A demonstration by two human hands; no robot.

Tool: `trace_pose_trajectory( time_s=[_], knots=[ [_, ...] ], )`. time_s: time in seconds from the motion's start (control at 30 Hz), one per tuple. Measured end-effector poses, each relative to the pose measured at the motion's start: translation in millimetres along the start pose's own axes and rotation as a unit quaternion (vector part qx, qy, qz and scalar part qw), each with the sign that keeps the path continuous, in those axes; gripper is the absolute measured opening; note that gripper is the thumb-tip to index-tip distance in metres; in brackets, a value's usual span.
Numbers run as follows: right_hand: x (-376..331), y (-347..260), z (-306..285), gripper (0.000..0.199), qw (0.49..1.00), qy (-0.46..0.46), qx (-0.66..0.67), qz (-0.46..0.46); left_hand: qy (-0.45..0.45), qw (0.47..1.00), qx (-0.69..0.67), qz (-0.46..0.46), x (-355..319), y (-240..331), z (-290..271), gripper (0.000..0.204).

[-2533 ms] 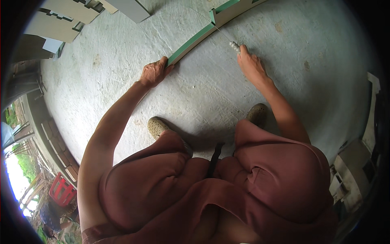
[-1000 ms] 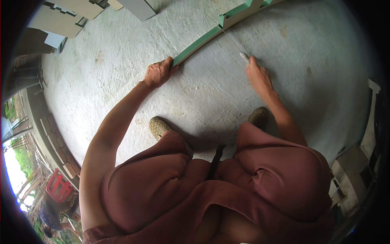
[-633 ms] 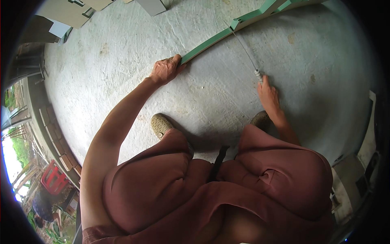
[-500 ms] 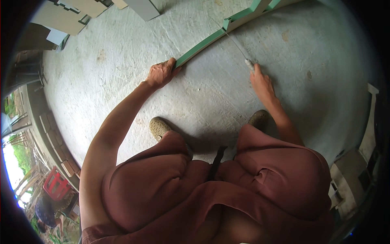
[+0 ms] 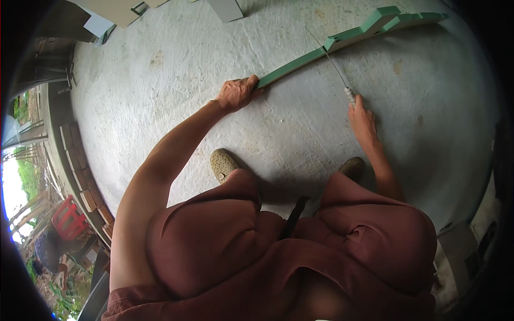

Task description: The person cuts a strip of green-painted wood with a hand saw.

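Two things are gripped over the rough, pale grey concrete floor [image 5: 187, 80]: a long, narrow, green-topped bar with a stepped far part [image 5: 292, 65], and a thin, straight, metal-looking tool [image 5: 335, 68] with a lumpy, whitish handle [image 5: 349, 94]. The bar slants across the floor, its near end facing the brick-lined left edge, its tip pointing away from the person toward the far right.

The left hand [image 5: 237, 93] has its fingers folded around that near end, probably to steady it and keep it from sliding or turning; this leaves the middle free for the tool. The right hand [image 5: 362, 120] wraps its fingers about the handle, low and well apart from the bar, seemingly so that the thin shaft can cross it at the step. Whether the shaft bites into it is too small to tell.

The bar looks matte green above and paler along its near side. From the left hand it runs slim and plain to the step, then broadens into an angular raised block and a notched, tapering end. Its material is unclear.
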State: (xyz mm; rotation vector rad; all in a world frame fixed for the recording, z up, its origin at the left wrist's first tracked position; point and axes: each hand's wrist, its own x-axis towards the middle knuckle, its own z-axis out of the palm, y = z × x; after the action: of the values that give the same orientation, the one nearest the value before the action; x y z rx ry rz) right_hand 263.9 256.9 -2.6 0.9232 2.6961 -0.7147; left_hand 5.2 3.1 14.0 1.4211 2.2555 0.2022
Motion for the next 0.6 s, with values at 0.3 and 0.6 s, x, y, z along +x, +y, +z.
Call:
trace_pose_trajectory(
  time_s=[0.3, 0.6],
  knots=[
    [15, -42, -15, 0.026, 0.996, -0.088, -0.007, 0.006, -0.007, 1.0, 0.025, 0.006, -14, -30, -3, 0.028],
    [13, -48, 0, 0.026, 0.998, -0.055, -0.005, -0.03, 0.066, 0.996, 0.026, -0.058, -17, -18, -1, 0.032]
  ],
)
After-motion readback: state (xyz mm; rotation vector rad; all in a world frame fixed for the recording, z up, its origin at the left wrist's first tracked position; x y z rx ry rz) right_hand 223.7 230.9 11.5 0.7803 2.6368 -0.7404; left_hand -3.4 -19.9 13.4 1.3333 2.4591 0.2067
